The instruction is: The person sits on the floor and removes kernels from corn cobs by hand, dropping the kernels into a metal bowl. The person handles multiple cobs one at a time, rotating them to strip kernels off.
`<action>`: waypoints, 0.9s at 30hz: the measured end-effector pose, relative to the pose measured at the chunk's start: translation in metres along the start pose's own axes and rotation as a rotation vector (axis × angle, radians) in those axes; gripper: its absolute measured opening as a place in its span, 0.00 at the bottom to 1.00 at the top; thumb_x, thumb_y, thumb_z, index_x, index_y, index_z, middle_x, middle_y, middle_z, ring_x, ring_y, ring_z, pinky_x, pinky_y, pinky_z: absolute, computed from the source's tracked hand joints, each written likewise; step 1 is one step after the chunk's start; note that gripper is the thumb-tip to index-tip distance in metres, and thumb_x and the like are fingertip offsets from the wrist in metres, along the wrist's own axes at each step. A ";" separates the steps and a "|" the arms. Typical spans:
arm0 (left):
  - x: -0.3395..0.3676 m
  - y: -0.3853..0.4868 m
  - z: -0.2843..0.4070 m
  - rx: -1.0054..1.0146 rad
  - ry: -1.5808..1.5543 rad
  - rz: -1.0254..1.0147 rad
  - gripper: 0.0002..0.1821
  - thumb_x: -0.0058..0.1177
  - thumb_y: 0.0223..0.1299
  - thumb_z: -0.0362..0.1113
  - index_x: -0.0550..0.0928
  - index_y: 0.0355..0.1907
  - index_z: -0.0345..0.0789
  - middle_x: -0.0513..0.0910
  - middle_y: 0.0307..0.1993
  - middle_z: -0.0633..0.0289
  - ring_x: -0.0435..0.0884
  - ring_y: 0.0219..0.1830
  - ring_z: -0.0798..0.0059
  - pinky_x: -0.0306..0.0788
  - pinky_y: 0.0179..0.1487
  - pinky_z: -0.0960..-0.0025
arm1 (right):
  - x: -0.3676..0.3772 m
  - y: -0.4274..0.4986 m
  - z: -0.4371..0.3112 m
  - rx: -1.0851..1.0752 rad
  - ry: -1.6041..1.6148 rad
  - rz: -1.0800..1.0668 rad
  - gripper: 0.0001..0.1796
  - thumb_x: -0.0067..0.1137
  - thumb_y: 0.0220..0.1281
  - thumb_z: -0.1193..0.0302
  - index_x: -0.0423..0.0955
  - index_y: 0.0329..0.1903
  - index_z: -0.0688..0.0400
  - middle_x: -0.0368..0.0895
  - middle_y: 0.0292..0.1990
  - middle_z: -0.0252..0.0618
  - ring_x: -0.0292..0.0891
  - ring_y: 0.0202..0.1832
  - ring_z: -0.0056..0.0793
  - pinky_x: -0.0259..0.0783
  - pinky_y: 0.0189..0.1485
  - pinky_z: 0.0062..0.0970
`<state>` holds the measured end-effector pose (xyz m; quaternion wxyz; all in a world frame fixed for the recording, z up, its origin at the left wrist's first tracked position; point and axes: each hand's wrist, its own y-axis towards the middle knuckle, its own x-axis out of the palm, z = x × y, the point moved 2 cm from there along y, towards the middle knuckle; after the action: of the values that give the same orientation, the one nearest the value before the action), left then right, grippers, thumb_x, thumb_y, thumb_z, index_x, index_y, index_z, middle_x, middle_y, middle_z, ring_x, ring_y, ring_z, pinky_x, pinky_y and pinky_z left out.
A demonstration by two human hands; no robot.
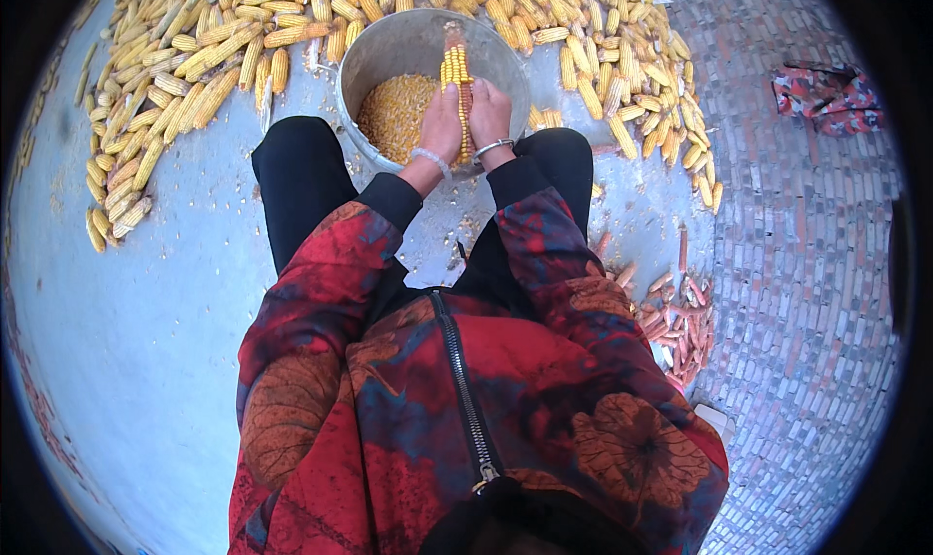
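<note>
A partly shelled ear of yellow corn [455,66] is held between my two hands over a round metal bucket [350,110]. Reddish bare cob shows along its right side. My left hand [442,123], with a beaded bracelet at the wrist, grips the ear from the left. My right hand [490,112], with a metal bangle, closes on it from the right, thumb against the kernels. Loose corn kernels [393,114] lie in the bucket below. The bucket stands between my knees. My palms and the far side of the ear are hidden.
A wide heap of unshelled corn ears [211,45] curves around the bucket's far side. Bare red cobs [678,329] lie in a pile at the right. Scattered kernels dot the concrete floor [168,322]. Brick paving [787,263] and a patterned cloth [827,96] are farther right.
</note>
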<state>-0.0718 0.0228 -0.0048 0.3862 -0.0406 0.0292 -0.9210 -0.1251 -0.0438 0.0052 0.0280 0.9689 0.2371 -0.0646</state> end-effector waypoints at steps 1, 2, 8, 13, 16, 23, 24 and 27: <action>-0.001 0.000 0.003 0.031 -0.010 0.008 0.23 0.27 0.66 0.47 0.71 0.43 0.29 0.75 0.39 0.49 0.72 0.42 0.62 0.63 0.48 0.66 | 0.000 0.003 0.001 0.038 0.065 0.009 0.16 0.44 0.63 0.66 0.73 0.40 0.68 0.78 0.34 0.37 0.72 0.34 0.19 0.67 0.37 0.20; -0.002 -0.001 0.005 0.046 -0.009 0.014 0.23 0.27 0.66 0.47 0.71 0.43 0.29 0.75 0.39 0.49 0.72 0.42 0.62 0.63 0.48 0.66 | 0.001 0.006 0.000 0.072 0.246 -0.047 0.16 0.45 0.63 0.66 0.73 0.40 0.69 0.78 0.34 0.37 0.72 0.34 0.19 0.68 0.37 0.20; -0.004 -0.006 0.013 0.102 0.075 0.011 0.23 0.31 0.66 0.45 0.66 0.53 0.29 0.74 0.44 0.50 0.72 0.47 0.65 0.63 0.51 0.70 | 0.007 0.016 -0.001 0.072 0.427 -0.089 0.15 0.52 0.59 0.68 0.75 0.39 0.69 0.77 0.31 0.33 0.71 0.31 0.16 0.68 0.33 0.18; -0.003 -0.008 0.012 0.104 -0.037 -0.022 0.23 0.32 0.65 0.45 0.66 0.54 0.29 0.74 0.45 0.52 0.73 0.47 0.67 0.64 0.51 0.71 | 0.003 0.014 0.006 0.047 0.242 0.085 0.13 0.51 0.58 0.69 0.76 0.33 0.69 0.77 0.27 0.31 0.70 0.29 0.16 0.67 0.31 0.18; -0.003 -0.006 0.008 0.105 -0.053 -0.018 0.23 0.33 0.65 0.45 0.66 0.54 0.30 0.75 0.45 0.52 0.73 0.47 0.67 0.64 0.51 0.71 | 0.001 0.017 0.006 0.106 0.254 0.084 0.13 0.50 0.59 0.69 0.75 0.34 0.69 0.77 0.29 0.33 0.70 0.29 0.17 0.67 0.31 0.19; -0.002 -0.009 0.002 0.270 0.268 0.095 0.25 0.33 0.64 0.46 0.62 0.58 0.33 0.75 0.43 0.43 0.73 0.45 0.48 0.66 0.46 0.60 | 0.008 0.025 0.003 0.137 0.577 -0.046 0.12 0.53 0.57 0.68 0.75 0.31 0.68 0.77 0.26 0.32 0.70 0.26 0.15 0.66 0.28 0.17; -0.002 -0.008 0.002 0.241 0.194 0.064 0.25 0.33 0.63 0.46 0.61 0.58 0.34 0.74 0.44 0.41 0.72 0.46 0.46 0.66 0.46 0.58 | 0.009 0.026 0.004 0.110 0.548 -0.010 0.13 0.53 0.58 0.68 0.75 0.31 0.68 0.77 0.26 0.32 0.70 0.25 0.15 0.66 0.28 0.17; -0.002 -0.008 0.003 0.234 0.109 0.024 0.25 0.33 0.63 0.46 0.61 0.59 0.34 0.73 0.44 0.40 0.72 0.46 0.45 0.66 0.46 0.57 | 0.007 0.026 0.008 0.042 0.366 0.106 0.13 0.50 0.59 0.69 0.75 0.29 0.68 0.76 0.25 0.32 0.69 0.25 0.16 0.65 0.27 0.18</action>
<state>-0.0762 0.0296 -0.0009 0.3969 0.0552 -0.0570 -0.9144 -0.1079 -0.0649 -0.0026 -0.0323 0.9760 0.1854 0.1094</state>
